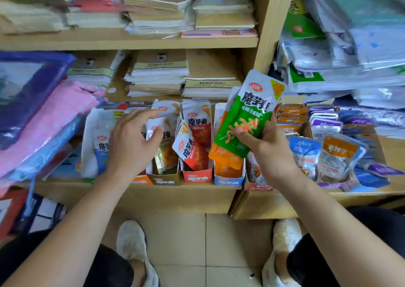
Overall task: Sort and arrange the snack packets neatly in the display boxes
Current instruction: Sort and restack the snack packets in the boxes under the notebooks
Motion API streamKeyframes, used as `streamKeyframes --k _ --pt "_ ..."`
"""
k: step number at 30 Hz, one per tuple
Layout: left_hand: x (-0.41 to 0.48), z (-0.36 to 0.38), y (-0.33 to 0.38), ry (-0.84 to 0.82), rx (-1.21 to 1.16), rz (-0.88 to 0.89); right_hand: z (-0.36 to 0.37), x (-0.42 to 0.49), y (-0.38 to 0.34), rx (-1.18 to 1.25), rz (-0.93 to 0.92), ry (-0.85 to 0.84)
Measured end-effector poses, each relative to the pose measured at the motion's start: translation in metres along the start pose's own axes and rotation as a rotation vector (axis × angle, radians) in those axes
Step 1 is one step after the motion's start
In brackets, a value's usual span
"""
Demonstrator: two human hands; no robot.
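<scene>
Right hand [269, 148] pinches the green packet [247, 116], thumb on its face, holding it upright above the blue display box [229, 180]. Left hand [133, 142] curls over the brown display box [164, 180], thumb and forefinger pinching a white packet [154, 125]. A red packet [190, 150] leans between the hands.

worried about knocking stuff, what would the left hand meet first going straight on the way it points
Most likely the upright packets in the brown box; the left hand looks nearly on them already, though depth is unclear.
</scene>
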State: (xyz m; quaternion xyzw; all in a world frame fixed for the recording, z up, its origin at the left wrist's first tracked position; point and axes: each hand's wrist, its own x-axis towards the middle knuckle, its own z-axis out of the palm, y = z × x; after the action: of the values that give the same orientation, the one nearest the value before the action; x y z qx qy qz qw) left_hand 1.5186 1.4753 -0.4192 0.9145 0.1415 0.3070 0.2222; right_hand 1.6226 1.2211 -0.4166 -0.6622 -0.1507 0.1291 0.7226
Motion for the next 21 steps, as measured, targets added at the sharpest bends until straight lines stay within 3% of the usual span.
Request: streamKeyframes --k 3,6,10,13,15,21 --pt "-0.001 -0.005 -0.022 -0.163 0.165 -0.076 0.017 -0.005 0.0 -0.007 0.01 -0.039" --pt "-0.001 -0.004 -0.035 -0.351 0.138 -0.15 0.034 -0.012 0.003 0.027 0.022 -0.089" --pt "-0.002 -0.004 -0.036 -0.179 0.014 -0.128 0.057 -0.02 0.015 -0.111 -0.058 -0.132" --pt "-0.002 -0.007 -0.032 -0.08 -0.105 -0.119 0.068 -0.015 0.025 -0.319 -0.158 0.018" --pt "-0.001 -0.007 -0.028 -0.115 -0.225 -0.121 0.068 -0.008 0.028 -0.425 -0.226 0.169" --pt "0.001 -0.012 -0.004 -0.623 -0.543 -0.183 0.056 -0.003 0.019 -0.41 -0.27 0.291"
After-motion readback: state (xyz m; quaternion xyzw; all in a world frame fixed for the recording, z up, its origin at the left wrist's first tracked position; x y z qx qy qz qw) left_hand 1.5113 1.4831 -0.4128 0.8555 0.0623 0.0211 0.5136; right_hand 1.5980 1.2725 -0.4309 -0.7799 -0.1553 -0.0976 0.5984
